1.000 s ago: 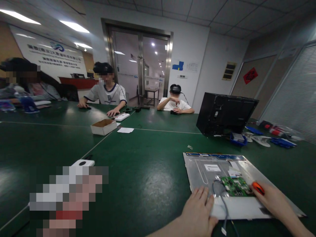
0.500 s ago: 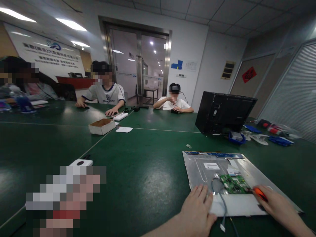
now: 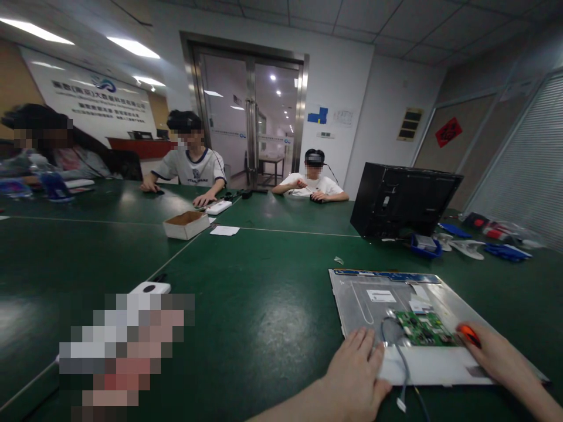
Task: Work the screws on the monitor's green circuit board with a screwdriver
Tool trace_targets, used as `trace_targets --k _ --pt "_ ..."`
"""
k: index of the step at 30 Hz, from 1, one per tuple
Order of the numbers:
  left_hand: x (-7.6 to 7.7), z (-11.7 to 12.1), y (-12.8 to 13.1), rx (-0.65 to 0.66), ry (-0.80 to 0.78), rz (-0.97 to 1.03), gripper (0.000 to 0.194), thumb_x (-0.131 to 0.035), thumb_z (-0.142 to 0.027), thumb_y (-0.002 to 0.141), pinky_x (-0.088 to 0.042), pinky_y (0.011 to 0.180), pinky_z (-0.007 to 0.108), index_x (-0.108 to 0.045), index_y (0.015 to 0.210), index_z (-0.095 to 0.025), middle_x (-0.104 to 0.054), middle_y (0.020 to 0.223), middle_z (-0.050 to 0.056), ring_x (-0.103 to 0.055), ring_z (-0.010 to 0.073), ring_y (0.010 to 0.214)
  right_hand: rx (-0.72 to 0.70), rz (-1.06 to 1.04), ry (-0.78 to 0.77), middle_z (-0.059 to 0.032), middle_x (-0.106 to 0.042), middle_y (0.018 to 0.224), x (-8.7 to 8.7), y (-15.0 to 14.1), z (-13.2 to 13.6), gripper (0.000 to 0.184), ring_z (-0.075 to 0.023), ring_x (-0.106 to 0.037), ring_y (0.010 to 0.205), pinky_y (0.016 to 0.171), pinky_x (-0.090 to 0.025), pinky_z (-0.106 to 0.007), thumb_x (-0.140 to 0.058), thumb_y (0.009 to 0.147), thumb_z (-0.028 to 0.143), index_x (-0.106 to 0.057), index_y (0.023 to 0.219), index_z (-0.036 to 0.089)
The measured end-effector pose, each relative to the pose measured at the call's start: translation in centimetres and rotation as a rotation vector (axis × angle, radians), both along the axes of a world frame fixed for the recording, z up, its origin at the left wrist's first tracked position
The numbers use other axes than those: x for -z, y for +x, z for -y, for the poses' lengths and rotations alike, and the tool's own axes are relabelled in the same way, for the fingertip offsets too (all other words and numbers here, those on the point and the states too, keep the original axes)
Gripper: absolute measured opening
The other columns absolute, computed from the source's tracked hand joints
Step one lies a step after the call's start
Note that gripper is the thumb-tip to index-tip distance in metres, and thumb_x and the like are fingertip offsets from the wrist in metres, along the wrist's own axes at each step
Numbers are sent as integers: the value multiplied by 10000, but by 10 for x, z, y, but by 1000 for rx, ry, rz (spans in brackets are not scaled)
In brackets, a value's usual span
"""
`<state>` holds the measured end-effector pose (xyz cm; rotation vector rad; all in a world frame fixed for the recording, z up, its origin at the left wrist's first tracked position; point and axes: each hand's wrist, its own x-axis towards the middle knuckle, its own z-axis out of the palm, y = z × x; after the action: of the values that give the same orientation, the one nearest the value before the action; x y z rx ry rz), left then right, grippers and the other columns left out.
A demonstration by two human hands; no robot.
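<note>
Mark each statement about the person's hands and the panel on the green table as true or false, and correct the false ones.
1. The left hand rests flat on the near edge of the metal display panel. True.
2. The right hand holds an orange-handled tool. True.
3. The green circuit board lies on the bare table. False: it sits on the panel.
4. The black monitor lies flat. False: it stands upright.

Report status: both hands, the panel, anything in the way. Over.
Left hand flat on metal panel. Right hand grips orange-handled tool beside green circuit board. Loose cable crosses panel's near edge.
</note>
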<state>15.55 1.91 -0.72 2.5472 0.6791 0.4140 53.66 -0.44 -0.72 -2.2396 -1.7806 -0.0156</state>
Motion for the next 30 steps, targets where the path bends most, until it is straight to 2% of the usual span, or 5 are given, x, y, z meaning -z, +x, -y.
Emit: trace_targets --k 8,13,16,25,30 --pt "-9 -5 42 10 -71 -49 654 -382 -447 1033 -147 1230 467 -349 1508 2 -240 1582 271 -196 379 1482 0 11 43 -152 -764 840 -25 3 -44 328 -331 -713 753 674 -543 -426 -475 753 417 -695 848 194" --pt "-12 -11 79 16 -46 -78 668 -430 -430 1021 -153 1228 471 -350 1499 29 -240 1576 289 -176 381 1487 -140 -22 -20 -110 -767 801 -24 -15 -66 347 -305 -710 762 708 -520 -370 -492 779 530 -673 735 237" --pt "-12 -14 94 30 -31 -68 675 -444 -427 1014 -147 1230 467 -349 1495 37 -249 1576 288 -187 380 1486 -195 -37 -52 -88 -770 802 -20 -23 -71 301 -289 -711 773 708 -510 -341 -518 766 508 -662 731 246" --pt "-1 -16 99 44 22 39 630 -396 -409 1005 -179 1226 451 -427 1433 52 -382 1516 283 -317 361 1444 -173 -2 -73 -79 -740 713 -22 -20 -78 210 -281 -706 713 650 -480 -316 -500 782 401 -603 679 250" --pt "-7 -11 97 -146 7 17 807 -434 -556 963 -25 1224 566 -349 1490 49 -224 1586 293 -141 413 1491 -177 27 -73 -89 -743 736 -26 -22 -78 194 -284 -708 735 672 -480 -321 -487 802 345 -614 700 240"
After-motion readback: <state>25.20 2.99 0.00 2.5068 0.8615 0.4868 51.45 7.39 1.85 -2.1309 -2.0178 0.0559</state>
